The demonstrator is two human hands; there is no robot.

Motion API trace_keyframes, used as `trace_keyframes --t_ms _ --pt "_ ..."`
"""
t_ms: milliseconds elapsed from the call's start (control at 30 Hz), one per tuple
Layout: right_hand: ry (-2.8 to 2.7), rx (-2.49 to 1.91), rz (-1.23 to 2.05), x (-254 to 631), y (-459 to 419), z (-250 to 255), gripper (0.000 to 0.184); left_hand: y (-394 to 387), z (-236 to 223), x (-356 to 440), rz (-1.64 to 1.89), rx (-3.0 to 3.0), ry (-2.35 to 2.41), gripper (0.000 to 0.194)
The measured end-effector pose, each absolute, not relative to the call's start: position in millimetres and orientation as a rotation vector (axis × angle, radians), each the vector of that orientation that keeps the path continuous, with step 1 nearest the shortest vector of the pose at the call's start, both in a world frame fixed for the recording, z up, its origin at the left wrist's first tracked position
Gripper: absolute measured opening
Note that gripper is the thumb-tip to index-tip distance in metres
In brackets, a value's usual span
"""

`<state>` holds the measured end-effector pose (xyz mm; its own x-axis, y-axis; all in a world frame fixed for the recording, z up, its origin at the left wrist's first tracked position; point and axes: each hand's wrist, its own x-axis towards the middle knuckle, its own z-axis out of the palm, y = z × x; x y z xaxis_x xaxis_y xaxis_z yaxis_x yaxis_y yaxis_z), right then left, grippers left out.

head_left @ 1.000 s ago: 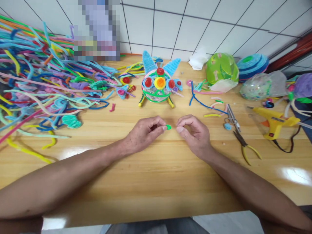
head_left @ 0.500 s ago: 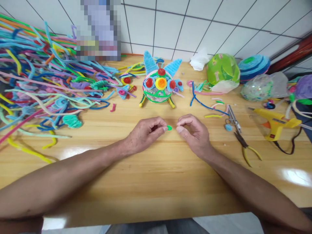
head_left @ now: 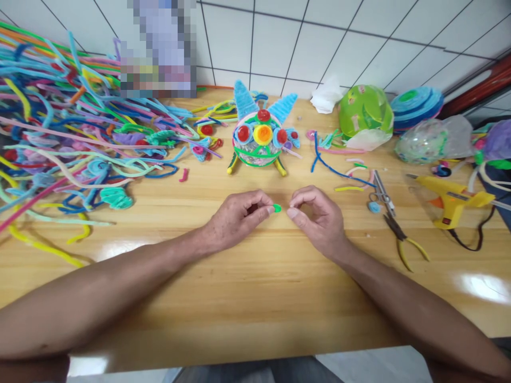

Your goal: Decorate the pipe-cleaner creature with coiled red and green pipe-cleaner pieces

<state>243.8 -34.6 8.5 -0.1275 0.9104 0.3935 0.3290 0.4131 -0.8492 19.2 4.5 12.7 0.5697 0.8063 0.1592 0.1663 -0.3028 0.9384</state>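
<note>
My left hand [head_left: 243, 215] pinches a small green pipe-cleaner coil [head_left: 277, 208] between thumb and forefinger, above the wooden table. Facing it, a short gap away, my right hand [head_left: 317, 215] has its thumb and fingertips drawn together in a pinch. Whatever lies between those fingertips, if anything, is too small to make out. Behind both hands stands a round creature figure [head_left: 258, 154] with light blue pipe-cleaner ears, red and yellow coiled discs, a green outline and yellow-tipped legs. Neither hand touches it.
Loose pipe cleaners [head_left: 96, 143] heap up on the left. To the right lie pliers [head_left: 399, 236], scissors [head_left: 384, 197] and a yellow glue gun [head_left: 449, 199]. A green wrapped ball [head_left: 365, 114] and a clear bulb-shaped piece [head_left: 423, 141] stand farther back, near the tiled wall.
Both hands hold nearly the same pose. My right fingertips have come very slightly closer to the green coil. The rest of the table looks the same, with a slight shift of view.
</note>
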Motion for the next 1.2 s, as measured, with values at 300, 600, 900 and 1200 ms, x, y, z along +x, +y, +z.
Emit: trace_keyframes --t_ms 300,600,900,1200 --pt "-1.664 -1.125 0.719 243.0 -34.7 9.4 0.006 4.9 11.7 18.9 0.779 1.779 0.803 0.020" --pt "-1.694 -1.133 0.690 244.4 -34.8 12.7 0.008 4.2 13.6 18.9 0.757 1.767 0.810 0.020" --pt "-1.680 -1.135 0.720 243.5 -34.4 10.9 0.004 4.1 11.3 19.4 0.780 1.766 0.798 0.020" --pt "-1.665 -1.141 0.706 243.2 -34.4 9.6 0.008 4.2 12.7 19.0 0.775 1.770 0.804 0.020"
